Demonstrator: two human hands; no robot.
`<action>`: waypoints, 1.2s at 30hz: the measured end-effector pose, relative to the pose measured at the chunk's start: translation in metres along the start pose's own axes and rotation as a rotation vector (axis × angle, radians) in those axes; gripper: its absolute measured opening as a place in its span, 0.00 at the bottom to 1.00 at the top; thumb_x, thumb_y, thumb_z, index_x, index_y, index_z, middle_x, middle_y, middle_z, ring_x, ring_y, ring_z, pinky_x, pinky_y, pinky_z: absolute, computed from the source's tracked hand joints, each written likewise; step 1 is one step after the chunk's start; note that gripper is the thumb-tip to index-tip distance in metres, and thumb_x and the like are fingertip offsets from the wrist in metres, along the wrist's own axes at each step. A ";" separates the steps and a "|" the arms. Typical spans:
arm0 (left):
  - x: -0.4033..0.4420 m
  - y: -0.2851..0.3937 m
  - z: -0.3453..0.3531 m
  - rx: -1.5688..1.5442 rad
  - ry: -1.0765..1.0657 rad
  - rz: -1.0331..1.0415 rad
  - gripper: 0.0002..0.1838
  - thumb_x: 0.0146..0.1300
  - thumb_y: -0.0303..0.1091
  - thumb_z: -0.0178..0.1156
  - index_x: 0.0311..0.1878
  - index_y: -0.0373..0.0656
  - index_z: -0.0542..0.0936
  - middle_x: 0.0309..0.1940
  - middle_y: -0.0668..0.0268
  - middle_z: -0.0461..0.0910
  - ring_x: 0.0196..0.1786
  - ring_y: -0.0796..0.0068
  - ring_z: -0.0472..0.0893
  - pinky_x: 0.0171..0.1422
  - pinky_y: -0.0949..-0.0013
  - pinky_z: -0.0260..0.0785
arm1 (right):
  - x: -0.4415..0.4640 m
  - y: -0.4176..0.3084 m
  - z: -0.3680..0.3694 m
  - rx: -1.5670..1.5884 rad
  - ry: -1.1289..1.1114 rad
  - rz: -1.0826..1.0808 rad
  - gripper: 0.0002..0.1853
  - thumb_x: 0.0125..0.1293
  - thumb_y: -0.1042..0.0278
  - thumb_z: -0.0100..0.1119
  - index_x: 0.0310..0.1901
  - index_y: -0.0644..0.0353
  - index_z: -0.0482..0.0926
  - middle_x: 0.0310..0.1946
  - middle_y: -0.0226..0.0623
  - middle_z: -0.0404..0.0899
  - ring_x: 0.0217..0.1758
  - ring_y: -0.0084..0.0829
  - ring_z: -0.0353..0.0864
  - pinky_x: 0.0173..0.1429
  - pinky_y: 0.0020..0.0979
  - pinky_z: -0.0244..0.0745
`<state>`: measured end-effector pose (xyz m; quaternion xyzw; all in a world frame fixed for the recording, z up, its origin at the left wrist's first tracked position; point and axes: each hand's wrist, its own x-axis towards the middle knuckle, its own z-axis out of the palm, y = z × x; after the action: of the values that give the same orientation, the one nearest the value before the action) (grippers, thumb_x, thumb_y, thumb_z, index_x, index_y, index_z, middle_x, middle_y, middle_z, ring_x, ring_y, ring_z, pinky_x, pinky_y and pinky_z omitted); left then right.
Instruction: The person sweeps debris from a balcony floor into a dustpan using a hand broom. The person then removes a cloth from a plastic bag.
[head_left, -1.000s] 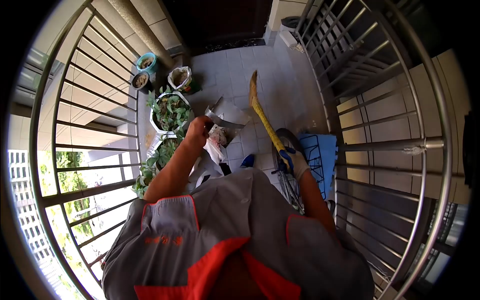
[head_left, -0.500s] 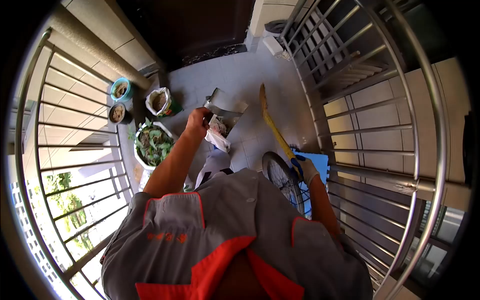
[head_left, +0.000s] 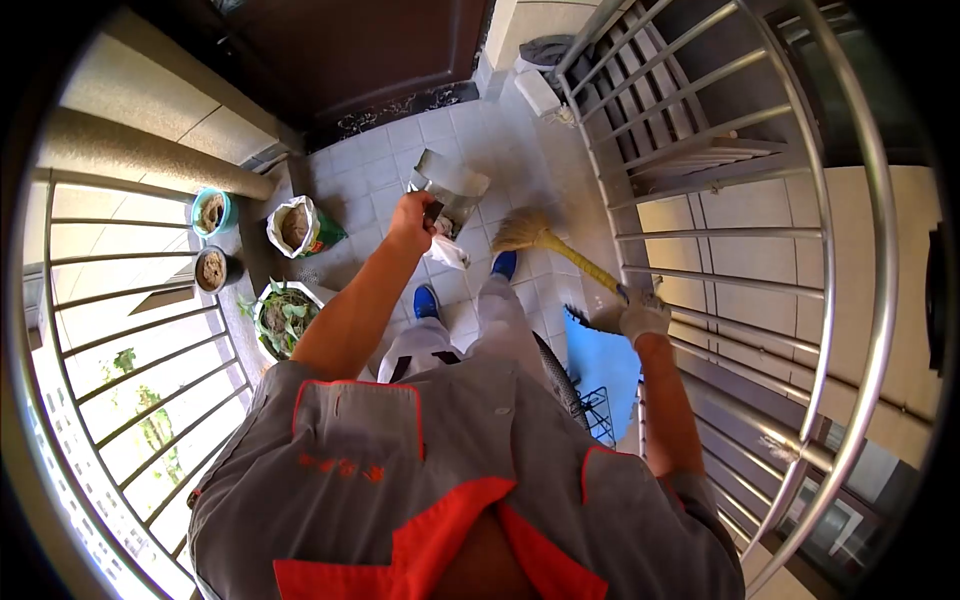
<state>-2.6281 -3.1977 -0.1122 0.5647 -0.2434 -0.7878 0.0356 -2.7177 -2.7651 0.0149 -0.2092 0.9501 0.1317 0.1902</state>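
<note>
My left hand [head_left: 411,222] is bare and closed round the handle of a metal dustpan [head_left: 452,186]. White plastic and other litter [head_left: 447,250] show at the pan, below its plate. At the right, my right hand [head_left: 643,314], in a pale glove with blue, grips the yellow handle of a broom [head_left: 575,258]. The straw head [head_left: 521,229] of the broom points left, over the floor tiles beside the dustpan.
Potted soil [head_left: 211,213] and a white sack of soil [head_left: 295,228] stand at the left, near a leafy planter [head_left: 286,316]. A blue mat [head_left: 603,365] and a wheel [head_left: 562,378] are at the right. Metal railings [head_left: 720,232] flank both sides.
The broom has turned, its straw head now wide and nearer the dustpan. My right hand has moved up and right. The view has shifted, and both blue shoes now show.
</note>
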 end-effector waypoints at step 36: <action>0.269 -0.058 0.235 0.051 0.037 -0.086 0.06 0.62 0.34 0.56 0.38 0.44 0.74 0.32 0.66 0.73 0.27 0.72 0.64 0.27 0.62 0.62 | 0.464 -0.006 -0.004 -0.377 -0.235 -0.436 0.16 0.71 0.65 0.51 0.54 0.51 0.86 0.51 0.37 0.86 0.53 0.37 0.87 0.49 0.41 0.81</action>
<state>-2.9255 -3.1554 -0.3141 0.5896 -0.2384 -0.7717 -0.0082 -3.1063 -2.9325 -0.1762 -0.4229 0.8132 0.2851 0.2803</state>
